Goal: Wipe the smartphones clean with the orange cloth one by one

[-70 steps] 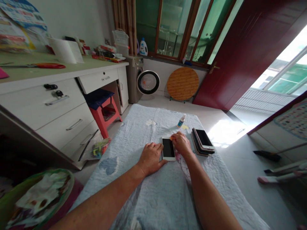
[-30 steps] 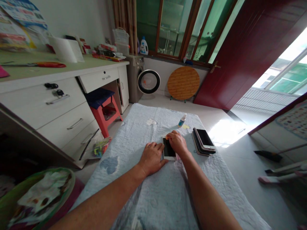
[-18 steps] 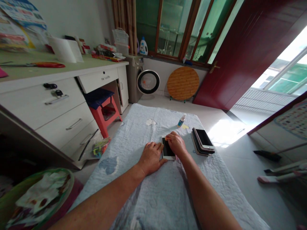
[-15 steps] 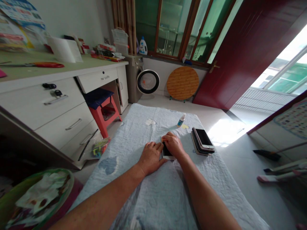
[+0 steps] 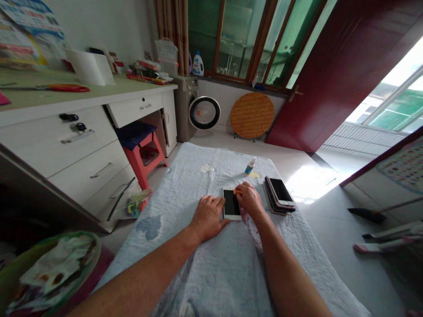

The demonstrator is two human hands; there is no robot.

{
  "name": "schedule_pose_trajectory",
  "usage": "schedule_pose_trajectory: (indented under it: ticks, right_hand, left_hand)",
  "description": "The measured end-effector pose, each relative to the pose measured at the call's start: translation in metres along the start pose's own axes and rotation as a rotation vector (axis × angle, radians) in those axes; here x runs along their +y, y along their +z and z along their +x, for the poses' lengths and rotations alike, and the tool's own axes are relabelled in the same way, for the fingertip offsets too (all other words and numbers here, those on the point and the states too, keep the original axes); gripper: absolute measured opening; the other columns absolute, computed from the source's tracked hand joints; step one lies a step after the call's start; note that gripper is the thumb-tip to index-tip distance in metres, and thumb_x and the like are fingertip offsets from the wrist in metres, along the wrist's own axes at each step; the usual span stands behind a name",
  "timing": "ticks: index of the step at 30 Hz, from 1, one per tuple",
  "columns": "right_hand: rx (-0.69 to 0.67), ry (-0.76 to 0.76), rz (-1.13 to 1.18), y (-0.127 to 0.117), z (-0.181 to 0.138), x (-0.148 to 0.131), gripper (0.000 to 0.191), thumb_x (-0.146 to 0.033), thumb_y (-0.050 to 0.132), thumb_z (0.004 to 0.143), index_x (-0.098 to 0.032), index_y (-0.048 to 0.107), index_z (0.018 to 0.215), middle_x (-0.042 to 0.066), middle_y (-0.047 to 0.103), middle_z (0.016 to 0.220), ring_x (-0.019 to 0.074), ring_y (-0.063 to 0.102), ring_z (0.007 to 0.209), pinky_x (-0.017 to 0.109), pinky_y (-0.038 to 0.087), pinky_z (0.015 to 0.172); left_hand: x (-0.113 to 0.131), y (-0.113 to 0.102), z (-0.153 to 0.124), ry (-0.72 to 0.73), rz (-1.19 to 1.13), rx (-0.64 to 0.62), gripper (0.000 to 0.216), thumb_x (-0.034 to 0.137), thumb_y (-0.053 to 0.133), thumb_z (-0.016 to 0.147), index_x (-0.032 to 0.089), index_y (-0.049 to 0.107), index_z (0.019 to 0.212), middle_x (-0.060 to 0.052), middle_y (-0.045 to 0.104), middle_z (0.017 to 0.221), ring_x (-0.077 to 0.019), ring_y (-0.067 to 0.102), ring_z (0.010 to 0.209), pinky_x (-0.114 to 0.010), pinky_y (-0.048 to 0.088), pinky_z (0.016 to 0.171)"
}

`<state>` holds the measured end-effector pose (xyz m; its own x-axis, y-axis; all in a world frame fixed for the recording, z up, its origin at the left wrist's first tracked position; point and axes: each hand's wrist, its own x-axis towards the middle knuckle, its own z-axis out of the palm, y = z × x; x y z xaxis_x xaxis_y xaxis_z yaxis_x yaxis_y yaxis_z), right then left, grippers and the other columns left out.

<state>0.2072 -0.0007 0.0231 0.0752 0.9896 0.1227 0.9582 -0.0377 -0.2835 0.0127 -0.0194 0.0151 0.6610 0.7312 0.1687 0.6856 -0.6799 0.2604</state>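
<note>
A white smartphone (image 5: 231,204) with a dark screen lies face up on the quilted cloth. My left hand (image 5: 207,215) holds its left side, fingers against the edge and thumb by the lower corner. In my right hand (image 5: 249,198) a small orange cloth-like piece (image 5: 236,192) is pinched, touching the upper right of the screen; most of it is hidden by the fingers. To the right sits a stack of phones (image 5: 280,193), the top one white with a black screen. A small spray bottle (image 5: 250,166) with a blue label stands beyond my hands.
The pale blue quilted cloth (image 5: 211,273) covers the surface before me. At left are a white desk (image 5: 82,154), a red stool (image 5: 145,158) and a bin (image 5: 95,255) with waste. Behind stand a washing machine (image 5: 187,97) with its door ajar and a round wooden tabletop (image 5: 252,114).
My right hand has slid right across the phone with the orange piece, uncovering more of the screen. My left hand and the phone have stayed in place.
</note>
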Motion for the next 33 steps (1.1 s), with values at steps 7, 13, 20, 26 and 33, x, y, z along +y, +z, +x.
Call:
schedule_pose_trajectory:
  ticks: [7, 13, 20, 26, 33]
  right_hand:
    - [-0.057, -0.177, 0.119, 0.007, -0.005, -0.02, 0.023, -0.017, 0.048, 0.085, -0.022, 0.071, 0.087, 0.003, 0.062, 0.092, 0.0134, 0.056, 0.083, 0.021, 0.04, 0.076]
    - [-0.039, -0.087, 0.08, 0.002, -0.005, -0.012, 0.023, -0.019, 0.049, 0.085, -0.023, 0.071, 0.089, 0.003, 0.062, 0.093, 0.0137, 0.056, 0.081, 0.022, 0.038, 0.071]
    - [0.027, -0.013, 0.041, 0.005, -0.003, -0.011, 0.022, -0.016, 0.049, 0.083, -0.023, 0.07, 0.088, 0.003, 0.061, 0.095, 0.0137, 0.055, 0.082, 0.022, 0.037, 0.069]
    - [-0.025, -0.21, 0.173, 0.012, -0.001, -0.027, 0.025, -0.014, 0.048, 0.085, -0.021, 0.072, 0.085, 0.003, 0.061, 0.091, 0.0131, 0.056, 0.084, 0.021, 0.039, 0.075]
    - [-0.173, -0.313, 0.284, 0.001, -0.001, -0.012, 0.027, -0.005, 0.054, 0.073, -0.019, 0.074, 0.085, 0.003, 0.064, 0.087, 0.0128, 0.059, 0.08, 0.021, 0.041, 0.075]
  left_hand:
    - [-0.001, -0.001, 0.0, 0.014, 0.0, 0.008, 0.056, 0.054, 0.059, 0.084, 0.023, 0.049, 0.13, -0.009, 0.06, 0.122, -0.0294, 0.05, 0.109, -0.045, 0.034, 0.099]
    - [-0.001, -0.001, 0.0, 0.026, -0.015, 0.016, 0.054, 0.057, 0.059, 0.084, 0.021, 0.053, 0.125, -0.009, 0.061, 0.119, -0.0292, 0.052, 0.108, -0.044, 0.035, 0.098]
    - [-0.004, 0.0, 0.001, 0.05, -0.052, 0.033, 0.05, 0.058, 0.057, 0.086, 0.019, 0.057, 0.118, -0.009, 0.063, 0.114, -0.0289, 0.053, 0.106, -0.043, 0.037, 0.096]
    - [-0.004, 0.0, 0.001, 0.051, -0.09, 0.06, 0.052, 0.056, 0.064, 0.081, 0.022, 0.057, 0.119, -0.008, 0.066, 0.11, -0.0285, 0.056, 0.102, -0.043, 0.039, 0.093]
    - [-0.006, 0.009, 0.002, -0.084, -0.097, 0.116, 0.061, 0.059, 0.072, 0.07, 0.017, 0.055, 0.112, -0.01, 0.064, 0.107, -0.0303, 0.057, 0.1, -0.043, 0.042, 0.09]
